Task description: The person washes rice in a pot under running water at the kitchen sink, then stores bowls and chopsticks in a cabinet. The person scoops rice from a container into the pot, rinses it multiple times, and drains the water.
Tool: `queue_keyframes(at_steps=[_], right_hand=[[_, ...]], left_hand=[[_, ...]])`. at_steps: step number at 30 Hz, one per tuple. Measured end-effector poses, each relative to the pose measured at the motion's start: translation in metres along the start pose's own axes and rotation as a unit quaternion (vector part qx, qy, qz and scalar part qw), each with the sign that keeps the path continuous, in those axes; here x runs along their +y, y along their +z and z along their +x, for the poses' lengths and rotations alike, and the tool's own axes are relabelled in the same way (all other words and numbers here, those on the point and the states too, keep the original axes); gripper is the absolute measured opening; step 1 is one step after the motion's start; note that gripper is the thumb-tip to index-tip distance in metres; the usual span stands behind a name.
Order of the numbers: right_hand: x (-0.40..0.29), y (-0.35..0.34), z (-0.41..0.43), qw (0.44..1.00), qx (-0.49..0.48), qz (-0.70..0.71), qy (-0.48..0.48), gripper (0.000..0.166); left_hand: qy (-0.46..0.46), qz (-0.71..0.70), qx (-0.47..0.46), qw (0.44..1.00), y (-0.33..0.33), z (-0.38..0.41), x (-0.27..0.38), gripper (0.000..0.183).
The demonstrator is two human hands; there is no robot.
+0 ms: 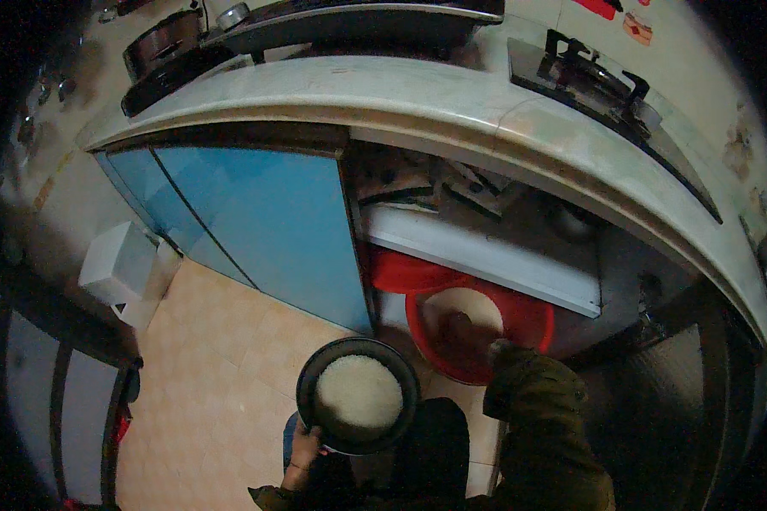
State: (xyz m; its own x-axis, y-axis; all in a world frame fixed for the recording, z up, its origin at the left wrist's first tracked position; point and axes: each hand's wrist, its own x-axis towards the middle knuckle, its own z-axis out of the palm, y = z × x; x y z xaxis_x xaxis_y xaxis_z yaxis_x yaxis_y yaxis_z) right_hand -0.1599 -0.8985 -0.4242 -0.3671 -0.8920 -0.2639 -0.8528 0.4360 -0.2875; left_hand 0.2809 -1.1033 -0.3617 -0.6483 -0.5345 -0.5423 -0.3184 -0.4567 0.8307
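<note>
My left hand [307,445] grips the near-left rim of a dark round pot [410,383], held above my knees. White rice [361,389] lies in the pot and covers most of its bottom. To the right, my right arm in a dark olive sleeve [537,389] reaches down to a red plastic bucket [545,332]. Only a blurred bit of my right hand [500,347] shows at the cuff, by the bucket's near-right side; its fingers are hidden in shadow. Inside the bucket is a pale mass [476,303], probably rice, partly in shadow.
A red lid [415,271] leans behind the bucket, under a white shelf [473,255] in the cabinet. Blue cabinet doors [262,217] stand to the left. Overhead runs the countertop [409,86], with a gas stove [613,108]. A white box [118,262] sits at far left.
</note>
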Motion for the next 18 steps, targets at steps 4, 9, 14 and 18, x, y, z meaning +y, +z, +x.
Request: queue_keyframes(at_steps=[4,9,14,18], right_hand=[[-0.007,-0.013,0.001,0.981,0.089,0.167,-0.052,0.005],[-0.005,-0.024,-0.016,0.928,0.184,0.315,-0.078,0.005],[-0.045,-0.079,-0.059,0.956,0.201,0.212,-0.013,0.01],[-0.067,-0.103,-0.086,0.941,0.217,0.258,0.03,0.017]], left_hand=[[0.056,0.141,0.018,0.988,0.021,-0.012,0.025,0.04],[0.07,0.193,-0.043,0.978,0.038,0.001,0.029,0.042],[0.082,0.153,-0.025,0.985,0.058,-0.005,0.044,0.038],[0.17,0.211,-0.048,0.961,0.037,0.045,-0.022,0.038]])
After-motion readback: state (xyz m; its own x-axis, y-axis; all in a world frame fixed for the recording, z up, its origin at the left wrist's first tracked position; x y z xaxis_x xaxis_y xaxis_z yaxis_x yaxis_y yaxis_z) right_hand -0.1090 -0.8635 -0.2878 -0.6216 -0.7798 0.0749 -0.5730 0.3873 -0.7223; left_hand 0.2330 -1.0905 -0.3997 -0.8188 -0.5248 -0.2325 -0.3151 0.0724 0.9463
